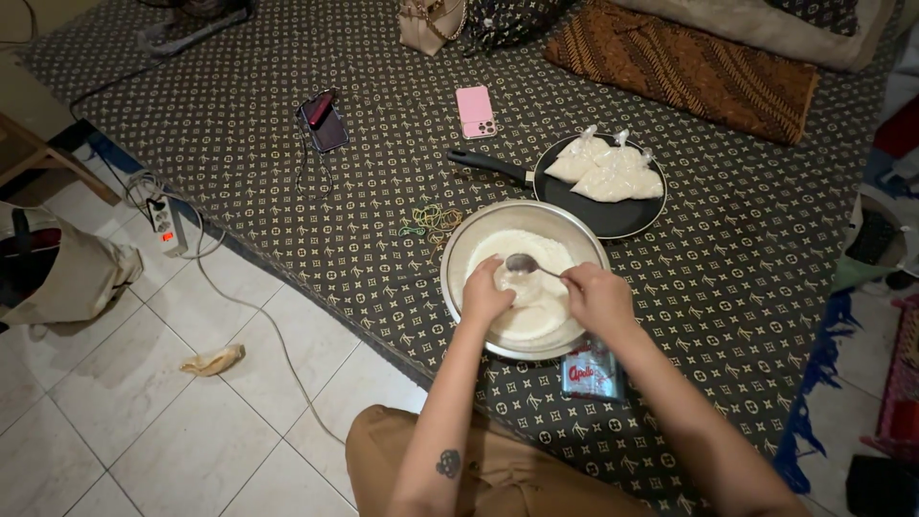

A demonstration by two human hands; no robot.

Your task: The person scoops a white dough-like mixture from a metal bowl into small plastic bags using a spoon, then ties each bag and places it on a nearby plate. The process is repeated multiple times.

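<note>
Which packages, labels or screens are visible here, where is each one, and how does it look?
Flat packet: below the steel bowl, clear plastic with a red label.
Filled bags: in the black pan, clear, knotted, holding white content.
Pink phone: above the pan handle, back side up.
Dark phone: further left, rectangular.

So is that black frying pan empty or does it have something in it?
Not empty: the black frying pan holds tied plastic bags filled with something white, lying across its middle.

A single camera, worn on the person's head, looks steeply down and forward at the patterned mat (pixel 287 191) on the tiled floor (pixel 124 421). The forearms enter from the bottom edge; a metal bowl (pixel 459 249) sits near, just right of the frame's centre.
</note>
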